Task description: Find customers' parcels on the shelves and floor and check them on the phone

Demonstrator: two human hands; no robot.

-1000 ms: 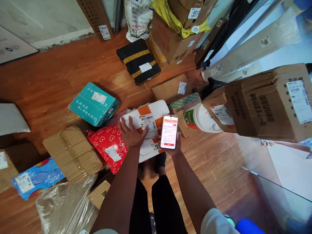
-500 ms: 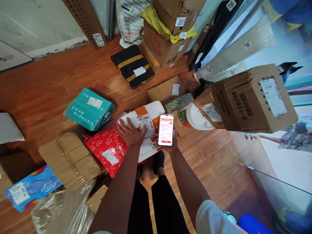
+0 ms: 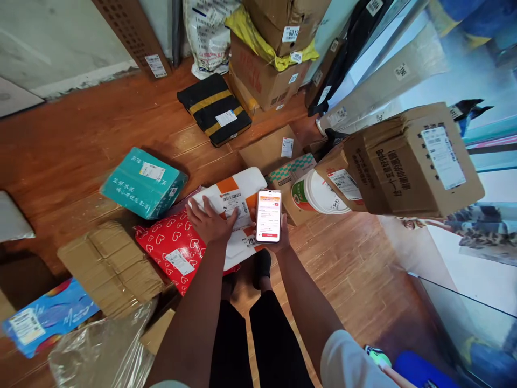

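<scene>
My right hand (image 3: pixel 283 237) is closed around a smartphone (image 3: pixel 269 216), its lit screen facing up with white, pink and orange areas. My left hand (image 3: pixel 212 222) has its fingers spread over a white parcel (image 3: pixel 254 180) with orange bands and shipping labels. The fingertips appear to rest on the parcel's surface near its label. Beside and partly under that parcel, a red bag (image 3: pixel 165 237) with white heart prints carries its own label. The phone is just right of the parcel's label, covering part of it.
Around lie a teal box (image 3: pixel 144 183), a brown carton (image 3: pixel 111 267), a blue package (image 3: pixel 50 318), a black parcel (image 3: pixel 216 110) with yellow tape and a white-lidded bucket (image 3: pixel 323 193). A tall carton (image 3: pixel 404 161) leans at right. Glass (image 3: pixel 468 318) stands at lower right.
The whole view has shifted slightly, so most things sit a little further left. At lower right, part of another person's arm now shows by the blue object. My hands keep their places.
</scene>
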